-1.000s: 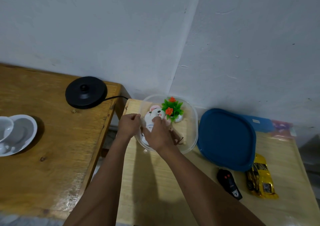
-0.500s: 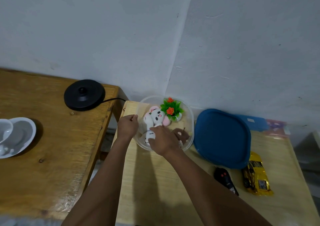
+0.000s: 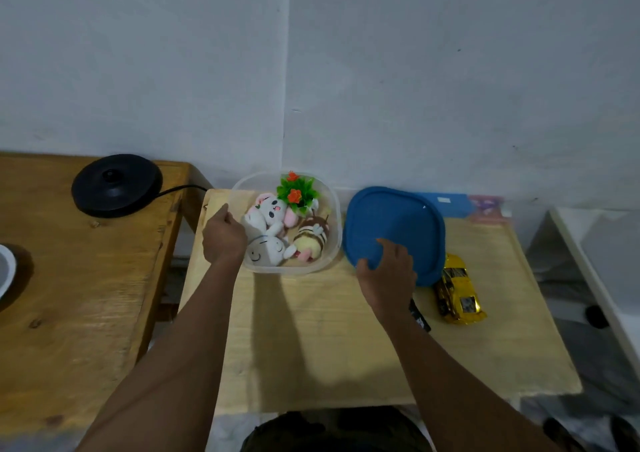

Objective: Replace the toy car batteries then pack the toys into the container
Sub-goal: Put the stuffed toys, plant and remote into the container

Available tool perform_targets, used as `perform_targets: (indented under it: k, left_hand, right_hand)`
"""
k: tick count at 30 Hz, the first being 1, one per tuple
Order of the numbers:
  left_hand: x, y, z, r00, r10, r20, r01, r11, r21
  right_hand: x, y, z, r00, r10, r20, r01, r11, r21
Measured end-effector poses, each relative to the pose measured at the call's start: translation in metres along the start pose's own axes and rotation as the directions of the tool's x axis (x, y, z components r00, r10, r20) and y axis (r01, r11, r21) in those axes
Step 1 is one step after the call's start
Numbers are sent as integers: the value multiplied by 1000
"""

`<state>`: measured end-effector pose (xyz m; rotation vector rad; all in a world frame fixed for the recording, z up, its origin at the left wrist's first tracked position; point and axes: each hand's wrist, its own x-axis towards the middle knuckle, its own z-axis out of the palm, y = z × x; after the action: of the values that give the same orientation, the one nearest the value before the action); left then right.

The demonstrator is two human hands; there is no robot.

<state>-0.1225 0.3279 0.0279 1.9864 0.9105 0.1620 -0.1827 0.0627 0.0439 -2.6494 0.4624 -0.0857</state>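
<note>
Now left hand [image 3: 223, 237] grips container [image 3: 291, 269] left wall; right hand [image 3: 386, 275] pinches blue lid [image 3: 398, 219] near edge

Black kettle base [image 3: 117, 185] with cord on darker wooden table [image 3: 69, 313], white dish [image 3: 5, 271] at far left

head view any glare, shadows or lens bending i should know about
Head view: dim, soft light; a faint shadow falls on the pale table below the container; the yellow toy car glints, the blue lid looks matte; the wide lens stretches the frame's lower corners.
</note>
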Motion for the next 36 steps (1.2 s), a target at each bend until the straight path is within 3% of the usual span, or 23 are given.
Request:
perform_targets:
  k: [6, 13, 20, 28, 31, 33, 36]
  left_hand:
    - [-1, -1, 5, 1000, 18, -23, -17, 999, 47]
    - [2, -3, 4, 1000, 28, -12, -27, 997, 79]
    - [2, -2, 2, 999, 34, 4, -34, 996, 80]
    - [2, 4, -3, 1000, 17, 25, -18, 999, 48]
    - [-3, 10, -3, 981, 190, -37, -179, 964, 195]
    - [-11, 20, -1, 929, 368, -37, -352, 911, 215]
    - [-18, 41, 12, 859, 489, 155, -505, 859, 86]
  right_hand:
    - [-12, 52, 8, 931, 255, 262, -195, 952, -236]
    - [-10, 62, 9, 919, 268, 290, -173, 934, -314]
    - [-24, 71, 11, 977, 168, 135, -175, 984, 42]
    - [-18, 39, -21, 998, -47, -29, 54, 946, 321]
    - [1, 8, -39, 998, -49, 34, 26, 879, 477]
    - [14, -10, -47, 996, -30, 78, -19, 825, 565]
    - [27, -30, -53, 995, -16, 98, -50, 770, 636]
